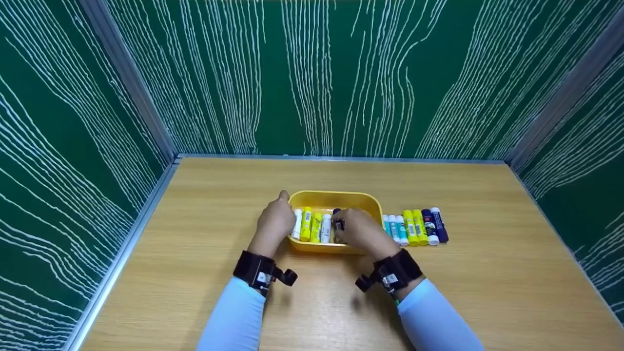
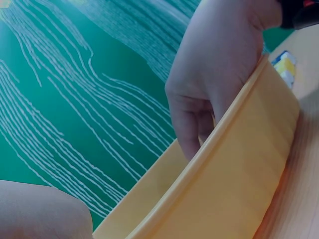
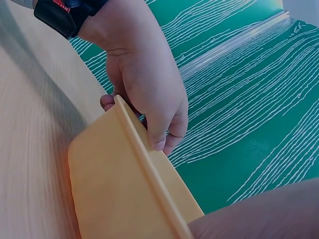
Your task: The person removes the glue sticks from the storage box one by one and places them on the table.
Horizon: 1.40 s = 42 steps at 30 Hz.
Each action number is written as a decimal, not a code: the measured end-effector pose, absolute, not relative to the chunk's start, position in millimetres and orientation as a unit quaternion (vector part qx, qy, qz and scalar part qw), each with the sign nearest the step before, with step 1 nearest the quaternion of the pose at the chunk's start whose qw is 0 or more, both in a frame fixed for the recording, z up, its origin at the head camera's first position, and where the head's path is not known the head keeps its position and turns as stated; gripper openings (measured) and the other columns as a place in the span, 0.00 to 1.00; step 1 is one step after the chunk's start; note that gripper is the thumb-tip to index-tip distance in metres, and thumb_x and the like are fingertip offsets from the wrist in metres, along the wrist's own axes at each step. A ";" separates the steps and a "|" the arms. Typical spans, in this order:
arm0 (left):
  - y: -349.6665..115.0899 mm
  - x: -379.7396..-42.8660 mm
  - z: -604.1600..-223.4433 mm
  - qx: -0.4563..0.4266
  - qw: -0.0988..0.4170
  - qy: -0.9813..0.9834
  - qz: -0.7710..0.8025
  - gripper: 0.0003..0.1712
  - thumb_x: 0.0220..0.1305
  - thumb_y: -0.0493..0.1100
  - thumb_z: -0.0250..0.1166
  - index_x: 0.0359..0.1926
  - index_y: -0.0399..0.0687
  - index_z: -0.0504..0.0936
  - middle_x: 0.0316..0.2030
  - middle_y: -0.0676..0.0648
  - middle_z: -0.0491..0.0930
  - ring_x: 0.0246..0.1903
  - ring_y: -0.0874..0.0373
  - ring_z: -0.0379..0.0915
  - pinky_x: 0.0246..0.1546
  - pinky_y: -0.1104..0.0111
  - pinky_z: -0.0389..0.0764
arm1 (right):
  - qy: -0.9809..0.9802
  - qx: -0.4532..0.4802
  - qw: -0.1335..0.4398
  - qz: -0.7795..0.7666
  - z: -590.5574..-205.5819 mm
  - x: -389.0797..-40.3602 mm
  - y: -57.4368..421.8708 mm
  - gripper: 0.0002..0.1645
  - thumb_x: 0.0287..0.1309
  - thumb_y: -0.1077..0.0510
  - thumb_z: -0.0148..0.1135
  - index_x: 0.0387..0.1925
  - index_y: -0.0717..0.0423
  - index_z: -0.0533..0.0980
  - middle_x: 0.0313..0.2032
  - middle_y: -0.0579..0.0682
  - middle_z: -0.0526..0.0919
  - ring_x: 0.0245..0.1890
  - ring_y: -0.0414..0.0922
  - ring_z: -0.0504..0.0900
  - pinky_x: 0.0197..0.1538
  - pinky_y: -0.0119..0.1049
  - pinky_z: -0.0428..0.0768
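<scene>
A yellow plastic basket (image 1: 336, 199) stands on the table with several glue sticks upright in a row inside, among them a white one (image 1: 297, 224), a yellow one (image 1: 305, 225) and another white one (image 1: 326, 228). My left hand (image 1: 276, 222) grips the basket's left end; in the right wrist view that left hand (image 3: 149, 79) has fingers on both sides of the rim. My right hand (image 1: 360, 229) reaches into the basket and pinches a dark glue stick (image 1: 336, 211), mostly covered by the fingers. In the left wrist view, the basket wall (image 2: 234, 169) hides the right fingertips (image 2: 191, 149).
Right of the basket, a row of glue sticks lies side by side: teal ones (image 1: 393, 229), yellow ones (image 1: 413, 227) and dark blue ones (image 1: 439, 225). Green panels (image 1: 273, 78) with white wavy lines enclose the wooden table (image 1: 487, 273) at the back and sides.
</scene>
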<state>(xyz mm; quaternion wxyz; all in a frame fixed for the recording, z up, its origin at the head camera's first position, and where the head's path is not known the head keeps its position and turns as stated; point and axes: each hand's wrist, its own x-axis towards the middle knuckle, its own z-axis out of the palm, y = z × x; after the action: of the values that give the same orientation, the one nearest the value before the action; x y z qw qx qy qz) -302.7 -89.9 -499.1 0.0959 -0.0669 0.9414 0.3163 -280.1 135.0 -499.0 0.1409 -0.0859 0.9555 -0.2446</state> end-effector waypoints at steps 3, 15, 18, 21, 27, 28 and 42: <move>-89.7 -303.0 -498.7 -0.066 0.096 0.941 0.318 0.32 0.93 0.46 0.46 0.90 0.47 0.60 0.72 0.35 0.84 0.59 0.45 0.87 0.65 0.51 0.88 | 0.958 -0.073 0.144 -0.236 -499.2 -281.1 135.8 0.27 0.78 0.59 0.69 0.74 0.45 0.83 0.56 0.54 0.87 0.47 0.53 0.85 0.47 0.41 0.82; -90.2 -303.3 -498.7 -0.065 0.091 0.944 0.311 0.29 0.92 0.44 0.48 0.86 0.47 0.65 0.66 0.36 0.87 0.55 0.46 0.88 0.60 0.51 0.89 | 0.957 -0.033 0.134 -0.255 -499.5 -283.8 136.4 0.31 0.79 0.58 0.71 0.78 0.51 0.79 0.51 0.54 0.89 0.38 0.48 0.86 0.37 0.37 0.81; -89.9 -303.3 -498.5 -0.068 0.092 0.942 0.315 0.30 0.92 0.44 0.48 0.87 0.47 0.64 0.67 0.36 0.86 0.55 0.46 0.88 0.61 0.51 0.89 | 0.957 -0.036 0.135 -0.253 -498.7 -283.9 138.1 0.34 0.76 0.60 0.70 0.79 0.50 0.78 0.51 0.54 0.89 0.37 0.48 0.86 0.35 0.37 0.79; -89.9 -303.3 -498.4 -0.068 0.093 0.941 0.318 0.30 0.92 0.43 0.48 0.87 0.47 0.65 0.67 0.36 0.86 0.55 0.47 0.88 0.62 0.51 0.89 | 0.953 -0.027 0.147 -0.263 -496.8 -283.6 140.0 0.38 0.73 0.62 0.72 0.81 0.48 0.76 0.54 0.55 0.89 0.36 0.49 0.86 0.34 0.37 0.78; -89.5 -303.5 -497.9 -0.068 0.093 0.940 0.320 0.29 0.91 0.42 0.47 0.86 0.47 0.66 0.67 0.36 0.87 0.55 0.46 0.87 0.62 0.50 0.89 | 0.942 0.008 0.181 -0.283 -481.9 -283.0 144.3 0.40 0.78 0.56 0.71 0.85 0.38 0.72 0.54 0.57 0.87 0.31 0.52 0.86 0.32 0.37 0.79; -89.5 -303.3 -497.6 -0.068 0.093 0.940 0.320 0.29 0.91 0.42 0.48 0.86 0.47 0.66 0.66 0.36 0.87 0.55 0.46 0.87 0.61 0.50 0.89 | 0.940 0.009 0.184 -0.286 -478.8 -282.7 146.1 0.41 0.78 0.55 0.71 0.86 0.37 0.71 0.54 0.57 0.87 0.31 0.52 0.86 0.32 0.37 0.80; -91.5 -301.8 -498.5 -0.049 0.077 0.947 0.309 0.31 0.91 0.42 0.47 0.88 0.44 0.63 0.67 0.33 0.87 0.55 0.45 0.88 0.59 0.50 0.89 | 0.931 -0.050 0.125 -0.341 -433.1 -278.5 202.3 0.44 0.76 0.57 0.68 0.88 0.46 0.65 0.55 0.66 0.88 0.47 0.56 0.90 0.44 0.42 0.90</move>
<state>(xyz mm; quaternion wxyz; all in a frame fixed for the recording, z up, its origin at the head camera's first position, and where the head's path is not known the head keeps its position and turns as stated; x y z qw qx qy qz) -301.8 -91.5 -498.5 0.0767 -0.0490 0.9468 0.3086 -278.5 202.3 -433.1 0.1247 -0.0498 0.9305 -0.3407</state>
